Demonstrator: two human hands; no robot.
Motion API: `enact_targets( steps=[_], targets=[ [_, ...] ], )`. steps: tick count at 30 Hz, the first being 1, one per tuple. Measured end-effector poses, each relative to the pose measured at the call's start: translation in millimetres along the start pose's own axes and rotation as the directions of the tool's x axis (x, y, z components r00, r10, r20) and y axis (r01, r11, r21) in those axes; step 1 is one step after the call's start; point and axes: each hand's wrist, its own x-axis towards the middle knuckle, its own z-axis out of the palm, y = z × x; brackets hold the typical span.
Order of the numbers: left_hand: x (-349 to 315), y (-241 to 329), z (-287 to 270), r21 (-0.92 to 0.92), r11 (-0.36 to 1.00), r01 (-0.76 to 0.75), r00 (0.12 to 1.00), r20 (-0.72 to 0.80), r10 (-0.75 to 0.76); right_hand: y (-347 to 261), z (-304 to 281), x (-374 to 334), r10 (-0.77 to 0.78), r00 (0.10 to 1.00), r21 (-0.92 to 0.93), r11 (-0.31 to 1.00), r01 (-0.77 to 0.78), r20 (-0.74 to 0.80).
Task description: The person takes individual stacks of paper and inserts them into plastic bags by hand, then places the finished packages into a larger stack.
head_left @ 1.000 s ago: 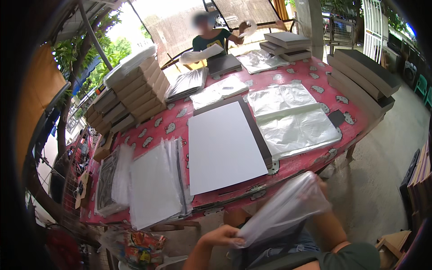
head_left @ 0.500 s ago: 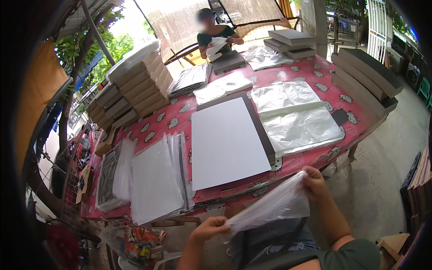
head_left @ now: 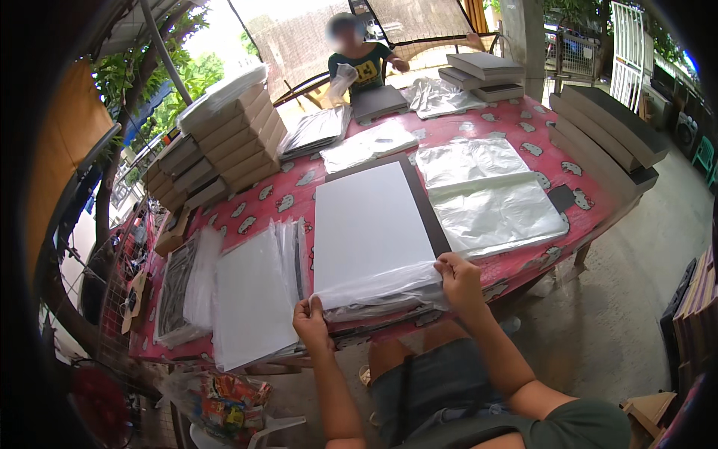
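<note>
Away from over my lap, the clear plastic bag (head_left: 378, 288) now lies across the near end of the white board (head_left: 370, 221) on the pink table (head_left: 512, 123). My left hand (head_left: 310, 325) and right hand (head_left: 462, 284) each pinch one side of its film, thumbs closed against fingers.

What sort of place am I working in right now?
Probably an open-air packing workspace, perhaps at a home: a big pink table carries piles of plastic bags and what look like stacked flat boxes, with trees just beyond.
</note>
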Motion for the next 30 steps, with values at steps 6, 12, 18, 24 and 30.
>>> enact_targets(
  steps=[6,12,18,24,30],
  targets=[
    [-58,31,-23,0.156,0.988,0.006,1.000,-0.002,-0.006,14,-49,-32,0.223,0.947,0.277,0.918,-0.284,0.232],
    [-117,21,-71,-0.457,0.783,0.422,0.905,0.267,-0.332,22,-108,-86,0.332,0.782,0.536,0.585,-0.609,0.527],
    [-29,107,-49,-0.472,0.878,0.075,0.926,0.361,0.115,-93,-117,50,-0.162,0.986,0.449,0.884,0.129,0.036],
    [99,196,72,-0.677,0.736,0.010,0.883,0.352,0.312,-126,-62,208,-0.425,0.905,0.221,0.881,0.418,-0.020],
    [121,64,66,-0.010,0.978,-0.207,0.948,0.245,0.203,11,-9,168,-0.248,0.918,0.156,0.965,0.209,0.308]
  ],
)
